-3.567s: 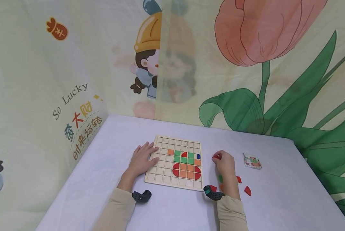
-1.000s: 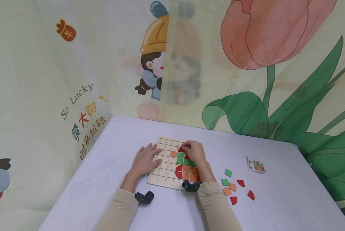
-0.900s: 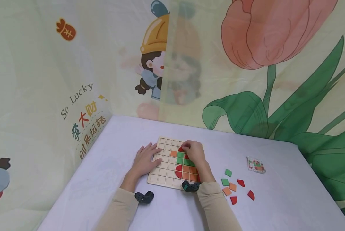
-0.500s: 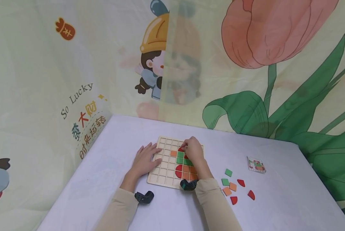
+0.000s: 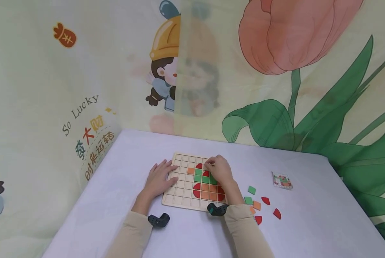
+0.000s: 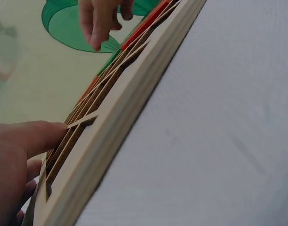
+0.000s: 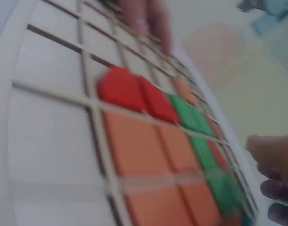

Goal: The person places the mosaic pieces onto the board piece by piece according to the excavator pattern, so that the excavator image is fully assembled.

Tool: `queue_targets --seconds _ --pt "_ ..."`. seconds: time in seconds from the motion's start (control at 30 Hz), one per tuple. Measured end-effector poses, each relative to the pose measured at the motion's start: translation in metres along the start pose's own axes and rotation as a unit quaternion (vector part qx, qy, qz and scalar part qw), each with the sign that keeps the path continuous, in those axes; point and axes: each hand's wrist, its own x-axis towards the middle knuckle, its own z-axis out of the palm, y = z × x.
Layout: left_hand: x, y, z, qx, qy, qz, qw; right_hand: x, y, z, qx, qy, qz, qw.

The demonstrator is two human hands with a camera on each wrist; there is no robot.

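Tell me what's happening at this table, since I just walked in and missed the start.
A person is filling a wooden grid board with coloured tiles. The left hand lies flat on the board's left edge, while the right hand works over the upper cells beside a red tile. Spare tiles and a pattern card lie to the right.

The person wore long beige sleeves, the left sleeve (image 5: 130, 234) and the right sleeve (image 5: 248, 233) both reaching to the wrists. Each wrist carried a small dark camera unit: a black one at the left wrist (image 5: 158, 220), and a black one with a teal patch at the right wrist (image 5: 216, 209). Both hands were bare.
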Motion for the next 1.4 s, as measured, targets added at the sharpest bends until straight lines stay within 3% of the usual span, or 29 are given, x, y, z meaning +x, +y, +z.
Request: queue_targets --seconds 0.13,0.33,0.47,0.63,0.87,1.4 --pt "-0.001 -0.002 0.000 -0.002 -0.001 -0.005 1.0000 -0.016 0.031 -0.031 0.018 -0.019 0.026 0.999" --pt "0.001 0.000 0.000 -0.005 -0.010 -0.001 0.9999 -0.048 0.084 -0.071 -0.026 -0.077 0.069 0.994" --pt "0.003 -0.001 -0.001 -0.003 -0.013 -0.002 0.9999 -0.071 0.103 -0.087 -0.030 -0.111 0.077 0.990" --pt "0.004 -0.003 -0.002 0.001 -0.011 -0.001 0.9999 -0.099 0.111 -0.099 -0.040 -0.119 0.060 0.990" --pt "0.004 0.000 -0.001 -0.001 -0.013 0.000 0.9999 -0.118 0.117 -0.105 -0.080 -0.122 0.090 0.985" --pt "0.004 -0.001 0.000 -0.007 -0.015 -0.003 0.9998 -0.121 0.120 -0.096 -0.091 -0.097 0.081 0.988"
